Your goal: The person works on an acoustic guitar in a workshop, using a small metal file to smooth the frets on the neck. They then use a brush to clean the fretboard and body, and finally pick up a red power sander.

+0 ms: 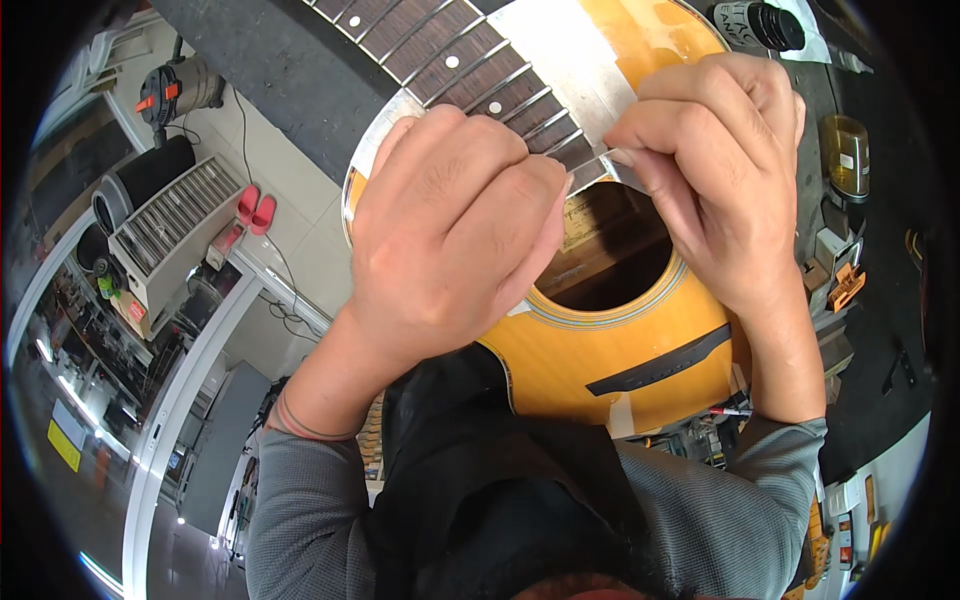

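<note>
An acoustic guitar [650,365] with a yellow-orange top lies beneath my hands, its bridge dark and without strings. White tape [550,35] covers part of the top beside the dark fretboard [470,75], which has silver frets and pale dot inlays. My left hand [450,230] is curled over the fretboard's end, fingertips pressed together; what they hold is hidden. My right hand [715,180] pinches a small, thin piece [610,165] at the end of the fretboard, just above the soundhole [610,280]. I cannot tell exactly what that piece is.
A dark workbench [260,50] runs under the guitar. A black bottle [755,25] and an amber container [845,160] sit at the right, with small tools [840,285] below. On the tiled floor at left are a vacuum [180,90], red sandals [262,213] and a slatted unit [175,215].
</note>
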Motion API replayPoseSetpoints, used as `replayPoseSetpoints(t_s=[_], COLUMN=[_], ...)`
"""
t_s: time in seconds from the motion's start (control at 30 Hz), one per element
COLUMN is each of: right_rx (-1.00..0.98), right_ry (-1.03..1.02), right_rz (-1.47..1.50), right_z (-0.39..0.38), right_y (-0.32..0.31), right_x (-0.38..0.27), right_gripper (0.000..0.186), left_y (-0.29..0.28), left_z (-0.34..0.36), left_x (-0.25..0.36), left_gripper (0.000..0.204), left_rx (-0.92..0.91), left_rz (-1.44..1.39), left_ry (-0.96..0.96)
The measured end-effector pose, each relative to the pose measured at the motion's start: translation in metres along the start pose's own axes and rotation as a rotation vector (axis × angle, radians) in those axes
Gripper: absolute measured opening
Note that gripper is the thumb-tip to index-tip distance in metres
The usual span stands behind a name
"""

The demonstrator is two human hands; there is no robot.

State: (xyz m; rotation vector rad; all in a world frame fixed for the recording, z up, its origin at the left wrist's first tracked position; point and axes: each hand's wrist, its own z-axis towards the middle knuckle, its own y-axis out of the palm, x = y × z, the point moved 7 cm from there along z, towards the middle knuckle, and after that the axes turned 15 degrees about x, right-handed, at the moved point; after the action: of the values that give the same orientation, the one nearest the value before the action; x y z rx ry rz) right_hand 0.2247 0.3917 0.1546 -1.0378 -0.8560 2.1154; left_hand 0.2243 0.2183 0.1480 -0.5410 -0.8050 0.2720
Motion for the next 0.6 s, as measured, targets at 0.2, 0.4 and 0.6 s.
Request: replayPoseSetpoints(t_s=[0.2, 0.4, 0.6], right_rx=[0.010, -0.003, -0.010], right_ry=[-0.008, -0.019, -0.033], right_rz=[-0.011, -0.014, 0.008], right_z=[0.0041, 0.0013, 0.0052], right_y=[0.0026, 0.0011, 0.0031], right_x=[-0.0001, -0.0029, -0.0042], right_gripper=[0.025, 0.026, 0.027], left_y=[0.0004, -0.0023, -0.0041], left_z=[-0.0012, -0.0009, -0.0034], left_x=[-0.0015, -0.0020, -0.0021], left_gripper=[0.027, 0.028, 0.027], left_rx=[0.035, -0.009, 0.001], left_rz=[0.023, -0.024, -0.004], left_ry=[0.031, 0.014, 0.013])
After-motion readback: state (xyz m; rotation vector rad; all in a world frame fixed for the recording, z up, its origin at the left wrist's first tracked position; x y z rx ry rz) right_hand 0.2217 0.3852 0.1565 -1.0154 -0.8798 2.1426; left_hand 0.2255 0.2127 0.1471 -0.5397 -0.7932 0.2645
